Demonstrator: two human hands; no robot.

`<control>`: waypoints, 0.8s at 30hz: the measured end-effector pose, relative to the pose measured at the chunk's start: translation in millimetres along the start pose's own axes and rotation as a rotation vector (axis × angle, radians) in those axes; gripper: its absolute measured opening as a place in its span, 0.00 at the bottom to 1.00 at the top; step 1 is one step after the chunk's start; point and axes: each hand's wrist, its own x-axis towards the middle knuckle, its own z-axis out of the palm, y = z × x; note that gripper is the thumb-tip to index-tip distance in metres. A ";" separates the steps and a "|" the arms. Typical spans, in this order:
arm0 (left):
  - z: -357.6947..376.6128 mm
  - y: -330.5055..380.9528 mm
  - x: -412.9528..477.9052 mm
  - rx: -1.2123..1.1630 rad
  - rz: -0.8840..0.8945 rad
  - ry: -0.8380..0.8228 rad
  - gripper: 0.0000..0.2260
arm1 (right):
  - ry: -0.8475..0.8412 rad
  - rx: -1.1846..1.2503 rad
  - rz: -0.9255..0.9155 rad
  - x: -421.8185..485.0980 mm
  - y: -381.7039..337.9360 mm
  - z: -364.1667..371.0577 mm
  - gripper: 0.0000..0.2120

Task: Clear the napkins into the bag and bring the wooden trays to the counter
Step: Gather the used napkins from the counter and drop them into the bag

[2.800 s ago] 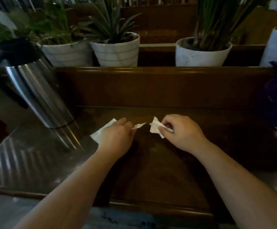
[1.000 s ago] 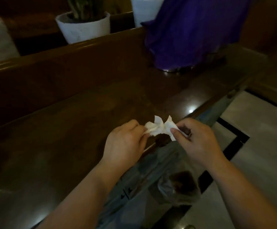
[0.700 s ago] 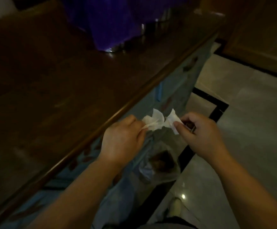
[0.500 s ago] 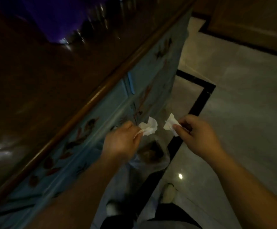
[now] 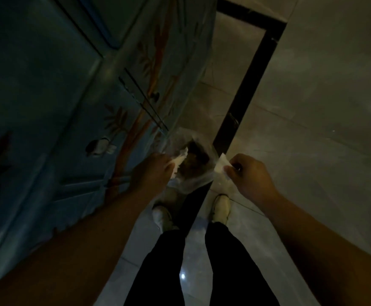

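Dim light is blurring the dark contents of the clear plastic bag (image 5: 193,171), so they are staying unidentifiable. The left hand (image 5: 152,171) is covering most of its crumpled napkin (image 5: 180,160). Whether the right hand (image 5: 249,177) is also pinching the bag's rim is unclear. The frame's edge is cutting off the blue painted cabinet (image 5: 69,107).

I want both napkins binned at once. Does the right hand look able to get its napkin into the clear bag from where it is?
Probably yes. The right hand pinches its napkin beside the clear bag, at its right edge, with nothing between them; the left hand stays at the far side.
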 end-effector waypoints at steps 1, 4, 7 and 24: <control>12.2 -6.1 5.7 -0.017 -0.034 -0.008 0.10 | -0.029 0.013 0.027 8.5 5.7 14.7 0.07; 54.5 -26.4 29.2 -0.037 -0.082 -0.032 0.09 | -0.072 0.090 0.113 43.7 25.3 62.5 0.06; 85.1 -40.4 48.3 -0.023 -0.116 -0.030 0.09 | -0.125 0.164 0.196 71.7 40.8 97.7 0.05; 219.7 -99.0 130.7 -0.079 -0.148 -0.070 0.16 | -0.233 0.421 0.266 166.9 120.3 212.4 0.09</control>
